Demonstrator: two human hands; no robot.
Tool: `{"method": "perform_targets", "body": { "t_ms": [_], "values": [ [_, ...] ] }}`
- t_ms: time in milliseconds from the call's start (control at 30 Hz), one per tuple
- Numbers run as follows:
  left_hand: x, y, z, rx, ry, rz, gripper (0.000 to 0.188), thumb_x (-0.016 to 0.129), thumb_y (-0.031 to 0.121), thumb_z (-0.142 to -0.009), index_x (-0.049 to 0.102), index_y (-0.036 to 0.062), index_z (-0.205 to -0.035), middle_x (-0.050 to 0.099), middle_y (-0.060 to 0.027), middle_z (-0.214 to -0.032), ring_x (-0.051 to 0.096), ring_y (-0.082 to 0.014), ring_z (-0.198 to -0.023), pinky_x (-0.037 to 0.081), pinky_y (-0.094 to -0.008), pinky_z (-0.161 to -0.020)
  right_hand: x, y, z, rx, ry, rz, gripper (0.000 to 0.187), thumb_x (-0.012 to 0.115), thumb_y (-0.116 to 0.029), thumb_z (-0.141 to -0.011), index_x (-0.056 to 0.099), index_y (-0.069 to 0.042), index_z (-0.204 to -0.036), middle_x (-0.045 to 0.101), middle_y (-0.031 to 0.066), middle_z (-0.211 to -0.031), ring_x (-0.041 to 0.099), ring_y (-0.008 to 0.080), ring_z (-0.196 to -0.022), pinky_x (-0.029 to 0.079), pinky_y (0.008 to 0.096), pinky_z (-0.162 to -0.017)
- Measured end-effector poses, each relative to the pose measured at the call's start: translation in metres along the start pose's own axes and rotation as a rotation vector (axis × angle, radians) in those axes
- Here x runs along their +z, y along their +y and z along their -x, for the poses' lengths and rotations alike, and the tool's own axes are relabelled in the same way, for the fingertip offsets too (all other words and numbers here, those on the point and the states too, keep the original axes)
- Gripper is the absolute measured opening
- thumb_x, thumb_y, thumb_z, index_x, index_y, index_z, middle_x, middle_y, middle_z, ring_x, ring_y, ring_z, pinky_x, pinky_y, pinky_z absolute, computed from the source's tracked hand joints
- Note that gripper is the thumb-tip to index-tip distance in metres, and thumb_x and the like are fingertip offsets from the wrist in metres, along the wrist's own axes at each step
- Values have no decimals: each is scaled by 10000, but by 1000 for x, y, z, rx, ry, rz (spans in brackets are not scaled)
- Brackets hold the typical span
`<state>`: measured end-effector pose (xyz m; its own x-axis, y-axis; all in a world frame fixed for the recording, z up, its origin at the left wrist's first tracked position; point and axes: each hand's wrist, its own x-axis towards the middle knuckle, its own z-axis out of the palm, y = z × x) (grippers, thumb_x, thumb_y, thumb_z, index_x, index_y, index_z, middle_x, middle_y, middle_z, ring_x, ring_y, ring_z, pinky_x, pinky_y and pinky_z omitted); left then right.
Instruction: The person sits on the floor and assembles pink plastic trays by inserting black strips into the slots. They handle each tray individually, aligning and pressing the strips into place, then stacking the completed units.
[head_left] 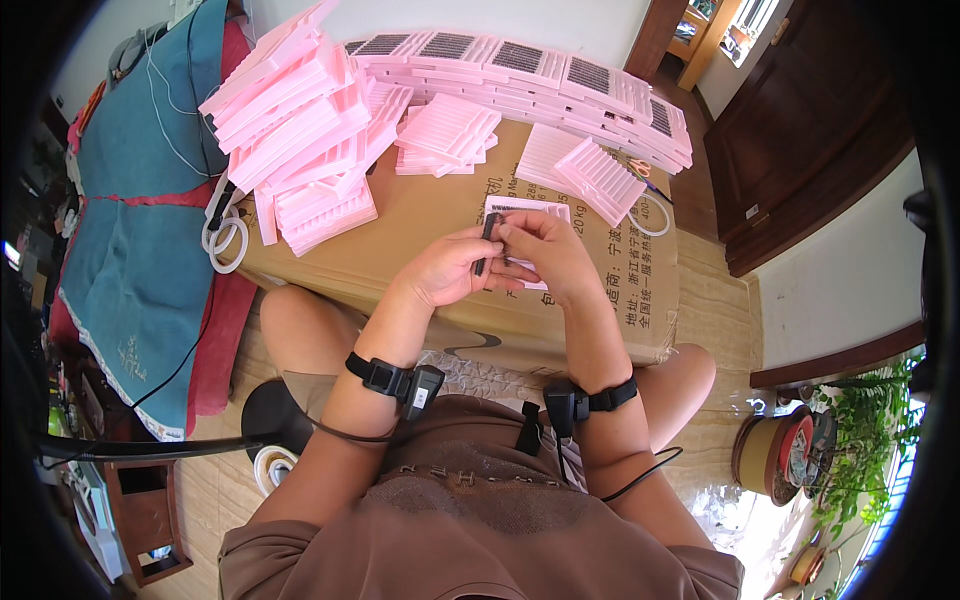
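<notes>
My left hand (445, 266) is closed on a narrow black strip (488, 238), which stands nearly upright between thumb and fingers. Close against it, the bent fingers of my right hand (552, 252) meet in a pinch. A small dark piece seems to be at those fingertips, too little of it showing to name. Both hands are over a pink ridged foam tray (550, 209) lying on the cardboard box; they cover most of it, and dark parts show in its upper slots.
On the cardboard box (400, 250), a tall leaning pile of pink trays (300, 130) rises at left. Smaller tray stacks (450, 130) lie beyond my hands. Trays filled with dark parts (530, 62) line the back. Scissors (641, 168) and a white ring (652, 219) are at right.
</notes>
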<state>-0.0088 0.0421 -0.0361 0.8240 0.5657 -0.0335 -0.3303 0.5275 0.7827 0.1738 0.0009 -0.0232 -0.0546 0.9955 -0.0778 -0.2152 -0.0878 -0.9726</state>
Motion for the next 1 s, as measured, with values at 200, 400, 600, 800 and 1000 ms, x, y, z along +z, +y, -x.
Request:
{"method": "perform_targets", "body": {
  "t_ms": [200, 400, 600, 800, 1000],
  "values": [
    [-15, 8, 5, 10, 348, -368, 356, 431, 113, -1041, 584, 35, -1354, 681, -92, -1085, 679, -166, -887, 517, -283, -676, -22, 9, -6, -243, 271, 145, 181, 647, -82, -997, 679, 55, -1111, 723, 59, -964, 638, 91, -791, 514, 241, -725],
    [-30, -2, 2, 94, 449, -859, 271, 547, 115, -1012, 647, 15, -1242, 684, -31, -938, 609, -101, -824, 480, -266, -685, -27, 21, 10, -161, 274, 669, 118, 740, -148, -905, 775, -53, -967, 727, 56, -865, 671, 188, -856, 528, 341, -759],
    [-36, -6, -4, -12, 492, -1059, 239, 662, 159, -966, 694, -20, -1123, 748, -79, -988, 649, -170, -836, 515, -337, -791, -5, 39, 16, -343, 373, 1160, 108, 780, -221, -839, 788, -140, -910, 657, 36, -1127, 554, 316, -1144, 392, 498, -974],
    [-30, -3, -5, -23, 526, -1190, 267, 714, 225, -945, 717, -13, -1065, 723, -160, -882, 654, -211, -792, 514, -362, -768, 7, 47, 12, -370, 370, 1258, 62, 762, -208, -840, 766, -148, -857, 604, 32, -1208, 509, 312, -1200, 361, 513, -984],
    [-32, -2, -6, -45, 519, -1233, 277, 719, 232, -938, 721, -19, -1054, 724, -178, -876, 658, -238, -770, 515, -376, -742, 10, 51, 10, -370, 377, 1311, 84, 753, -232, -854, 753, -149, -867, 605, 20, -1200, 515, 300, -1198, 368, 515, -970]
  ]
}}
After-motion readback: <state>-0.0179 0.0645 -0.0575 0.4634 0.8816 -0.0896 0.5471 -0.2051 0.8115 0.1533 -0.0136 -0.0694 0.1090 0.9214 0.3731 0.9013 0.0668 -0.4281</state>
